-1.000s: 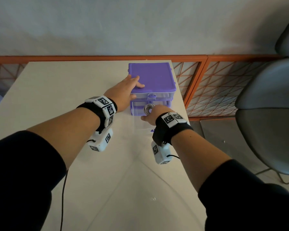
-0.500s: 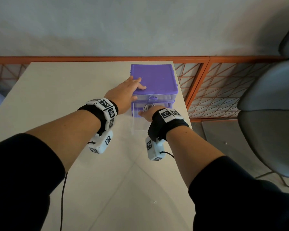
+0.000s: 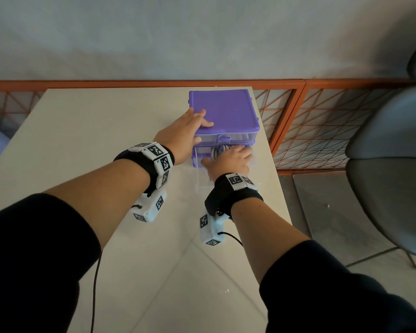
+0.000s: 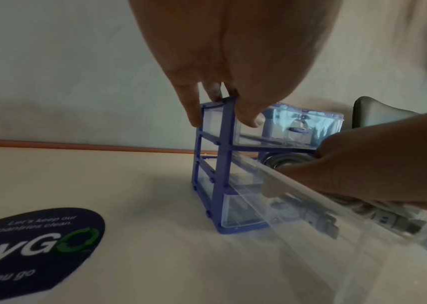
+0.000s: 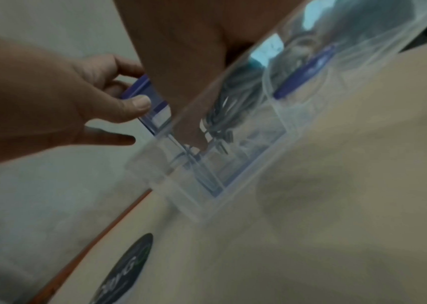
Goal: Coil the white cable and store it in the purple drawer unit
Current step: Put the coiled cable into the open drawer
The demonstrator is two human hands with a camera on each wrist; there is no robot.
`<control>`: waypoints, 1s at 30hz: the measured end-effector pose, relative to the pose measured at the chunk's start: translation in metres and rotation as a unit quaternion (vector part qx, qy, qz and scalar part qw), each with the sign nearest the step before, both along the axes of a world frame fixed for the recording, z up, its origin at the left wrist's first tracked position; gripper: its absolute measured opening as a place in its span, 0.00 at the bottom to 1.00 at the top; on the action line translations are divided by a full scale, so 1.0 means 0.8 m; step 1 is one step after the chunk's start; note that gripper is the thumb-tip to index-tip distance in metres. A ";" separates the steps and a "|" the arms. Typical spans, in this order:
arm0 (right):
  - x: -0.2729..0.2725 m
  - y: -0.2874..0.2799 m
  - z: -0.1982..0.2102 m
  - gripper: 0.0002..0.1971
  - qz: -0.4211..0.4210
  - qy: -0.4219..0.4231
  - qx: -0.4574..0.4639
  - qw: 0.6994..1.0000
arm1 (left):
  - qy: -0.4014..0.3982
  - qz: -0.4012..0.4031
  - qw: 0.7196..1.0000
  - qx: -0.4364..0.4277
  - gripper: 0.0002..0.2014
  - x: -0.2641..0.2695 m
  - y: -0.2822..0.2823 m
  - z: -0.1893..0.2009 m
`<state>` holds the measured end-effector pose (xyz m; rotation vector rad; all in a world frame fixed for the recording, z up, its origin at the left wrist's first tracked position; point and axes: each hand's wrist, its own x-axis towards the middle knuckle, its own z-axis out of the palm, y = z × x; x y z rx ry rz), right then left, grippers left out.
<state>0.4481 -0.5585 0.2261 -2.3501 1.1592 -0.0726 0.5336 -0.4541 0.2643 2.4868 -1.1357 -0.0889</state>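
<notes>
The purple drawer unit point(image 3: 223, 111) stands near the table's far right edge. Its middle clear drawer point(image 3: 202, 179) is pulled out toward me. My left hand point(image 3: 185, 133) holds the unit's near left top corner, with the fingers point(image 4: 194, 107) over the top edge and the thumb on the front. The coiled white cable point(image 3: 220, 150) lies in the drawer, partly under the unit's frame. My right hand point(image 3: 228, 159) lies flat over the coil with fingers stretched forward and thumb spread. In the left wrist view the cable point(image 4: 282, 160) shows through the drawer point(image 4: 311, 216) beneath that hand.
The beige table point(image 3: 106, 140) carries a dark round sticker point(image 4: 33, 242) to the left of the unit. An orange mesh railing point(image 3: 310, 121) runs behind and right of the table. A grey chair point(image 3: 389, 164) stands to the right, beyond the table edge.
My right hand moved forward from the drawer's front, carrying the coil into the open drawer, and its fingers flattened over it. My left hand stayed on the unit's corner.
</notes>
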 end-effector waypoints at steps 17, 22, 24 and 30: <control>-0.081 -0.006 -0.019 0.15 0.146 -0.235 -0.095 0.956 | -0.002 0.024 1.000 0.004 0.25 -0.007 -0.004 0.000; -0.116 -0.024 -0.026 0.33 0.284 -0.136 -0.157 0.936 | -0.004 0.024 1.000 0.005 0.24 -0.004 -0.004 -0.002; -0.123 -0.032 -0.031 0.36 0.318 -0.103 -0.170 0.927 | 0.000 0.023 1.000 0.005 0.24 -0.005 -0.004 -0.001; -0.113 -0.039 -0.036 0.27 0.339 -0.153 -0.211 0.904 | 0.001 0.019 1.000 0.007 0.24 -0.005 -0.002 0.001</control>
